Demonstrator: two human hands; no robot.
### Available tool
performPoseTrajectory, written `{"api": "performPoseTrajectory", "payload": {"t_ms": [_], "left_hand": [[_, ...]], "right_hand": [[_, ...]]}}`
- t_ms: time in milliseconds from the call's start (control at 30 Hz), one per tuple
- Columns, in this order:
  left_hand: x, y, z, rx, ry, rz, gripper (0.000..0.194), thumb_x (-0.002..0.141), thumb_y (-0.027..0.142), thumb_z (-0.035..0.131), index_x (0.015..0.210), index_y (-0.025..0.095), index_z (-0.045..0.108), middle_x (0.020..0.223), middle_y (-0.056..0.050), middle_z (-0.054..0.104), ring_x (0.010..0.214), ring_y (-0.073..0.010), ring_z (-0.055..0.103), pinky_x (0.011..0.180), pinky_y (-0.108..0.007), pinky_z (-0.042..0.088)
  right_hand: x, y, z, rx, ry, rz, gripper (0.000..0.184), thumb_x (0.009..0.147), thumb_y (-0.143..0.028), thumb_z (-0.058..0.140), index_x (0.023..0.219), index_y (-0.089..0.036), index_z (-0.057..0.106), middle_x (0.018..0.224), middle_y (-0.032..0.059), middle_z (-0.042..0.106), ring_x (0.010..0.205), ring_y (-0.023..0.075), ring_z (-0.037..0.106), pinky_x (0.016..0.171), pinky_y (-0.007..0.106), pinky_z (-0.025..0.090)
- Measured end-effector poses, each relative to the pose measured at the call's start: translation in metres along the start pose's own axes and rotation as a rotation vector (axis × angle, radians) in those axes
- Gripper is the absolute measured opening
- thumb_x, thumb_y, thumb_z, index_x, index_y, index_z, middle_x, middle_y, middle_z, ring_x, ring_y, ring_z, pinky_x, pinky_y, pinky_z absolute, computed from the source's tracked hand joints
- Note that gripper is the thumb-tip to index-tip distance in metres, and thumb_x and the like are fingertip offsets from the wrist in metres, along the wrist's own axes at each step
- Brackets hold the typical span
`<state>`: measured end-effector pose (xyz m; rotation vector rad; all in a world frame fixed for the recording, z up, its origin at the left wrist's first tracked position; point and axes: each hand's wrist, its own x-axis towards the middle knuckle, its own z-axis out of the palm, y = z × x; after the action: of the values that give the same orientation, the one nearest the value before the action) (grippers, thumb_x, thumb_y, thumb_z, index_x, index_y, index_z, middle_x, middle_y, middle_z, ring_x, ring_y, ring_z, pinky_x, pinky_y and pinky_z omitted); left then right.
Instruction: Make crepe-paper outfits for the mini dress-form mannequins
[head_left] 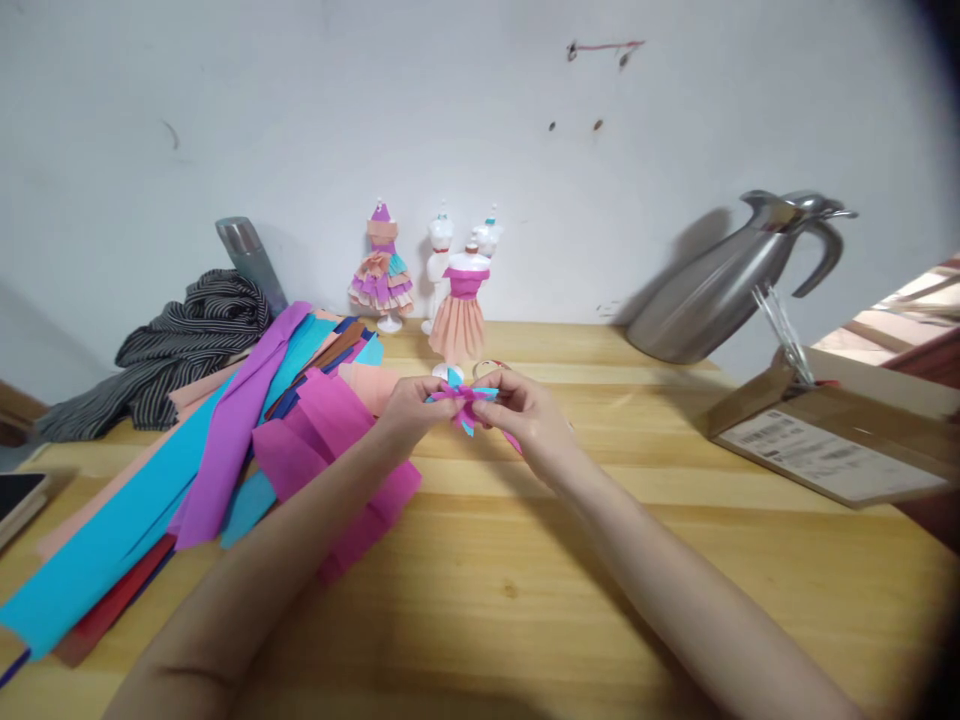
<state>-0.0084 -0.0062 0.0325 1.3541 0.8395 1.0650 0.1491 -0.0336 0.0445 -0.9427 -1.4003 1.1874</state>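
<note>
Head cam: yr left hand (415,405) + right hand (529,408) pinch the pink/blue paper piece (467,394) betw. thumbs & fingertips, above table (540,620), nearer back edge. Could tear if you tug unevenly; folds may slip w/ loose grip; knuckles might bump dress form (459,318) behind.

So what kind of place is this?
Maybe a craft corner at home: colourful papery strips lie piled on a wooden table, and little mannequins, some dressed up, stand near the back.

L arm (296,540) + R arm (645,545) – bare
</note>
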Motion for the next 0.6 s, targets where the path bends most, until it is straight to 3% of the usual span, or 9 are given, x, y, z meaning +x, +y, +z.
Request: {"api": "performPoseTrajectory", "payload": {"t_ms": [167,333,600], "left_hand": [[-0.001,0.000,0.002,0.002,-0.004,0.109,0.022,0.063,0.034,0.073,0.056,0.015,0.064,0.059,0.000,0.062,0.061,-0.0114,0.053,0.065,-0.025,0.042],[-0.006,0.002,0.007,0.096,0.020,0.158,0.015,0.068,0.027,0.067,0.059,0.015,0.064,0.057,0.001,0.057,0.059,-0.0109,0.050,0.062,-0.024,0.040],[-0.008,0.001,0.007,0.117,-0.004,0.181,0.016,0.073,0.027,0.064,0.063,0.015,0.065,0.064,0.000,0.059,0.067,-0.0127,0.053,0.066,-0.024,0.041]], "right_hand": [[-0.004,-0.005,-0.006,-0.382,0.126,-0.286,0.025,0.071,-0.027,0.068,0.096,-0.021,0.063,0.093,0.0064,0.065,0.074,0.0179,0.059,0.063,0.032,0.049],[-0.010,-0.012,-0.006,-0.712,0.115,-0.649,0.019,0.080,-0.019,0.062,0.099,-0.022,0.063,0.108,0.0116,0.062,0.102,0.0252,0.059,0.083,0.042,0.050],[-0.009,-0.007,-0.006,-0.790,0.166,-0.701,0.007,0.083,-0.016,0.057,0.085,-0.021,0.062,0.105,0.0118,0.062,0.100,0.0256,0.060,0.084,0.043,0.049]]}}
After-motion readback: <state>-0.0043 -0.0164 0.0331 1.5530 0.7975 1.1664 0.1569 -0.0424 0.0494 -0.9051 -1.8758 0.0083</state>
